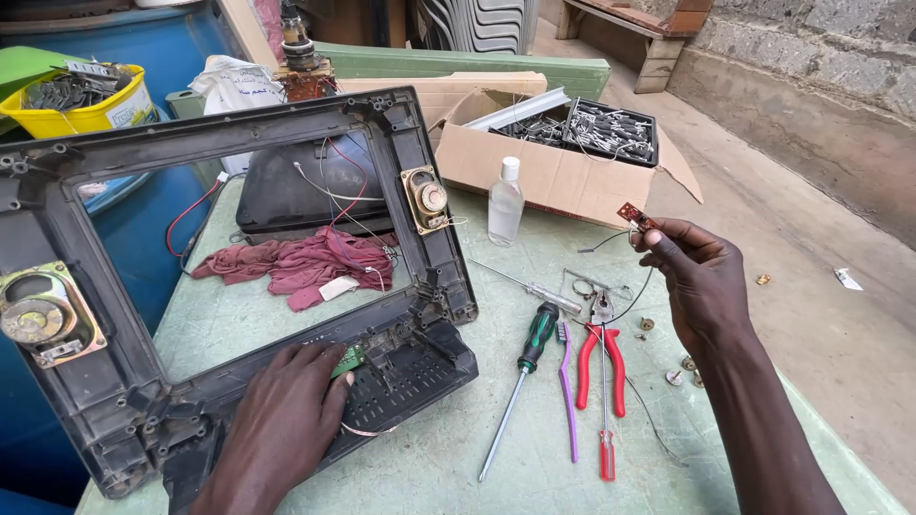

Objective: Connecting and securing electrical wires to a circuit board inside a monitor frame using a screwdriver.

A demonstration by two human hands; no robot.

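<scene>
At the far left, a black plastic television front frame (57, 205) stands tilted on the green worktop (439, 458), its long axis running left to right, with a round speaker (36, 319) fixed at its left side and a second speaker (426, 199) on its right upright. The left hand (286, 420) lies flat and spread on the near bottom rail of the frame, fingers pointing away, their tips touching a small green circuit board (349, 360) seated in that rail. It presses down rather than grips; nothing is closed inside it.

Through the frame's opening a crumpled dark-red rag (305, 262) lies on the worktop. Right of the frame, in the middle, lie a green-handled screwdriver (525, 367), a purple toothbrush (567, 386) and red-handled pliers (601, 358), all with their long axes running near to far. A clear plastic bottle (505, 202) stands behind them, in front of an open cardboard box (553, 176) of metal parts.

At the right, the right hand (701, 281) is raised above the worktop, well apart from the frame, thumb and fingertips pinched on a small red circuit board (634, 216) with a thin dark wire hanging from it. That board lies to the right of the frame's bottom rail and higher; the left hand is the nearer one to the rail.
</scene>
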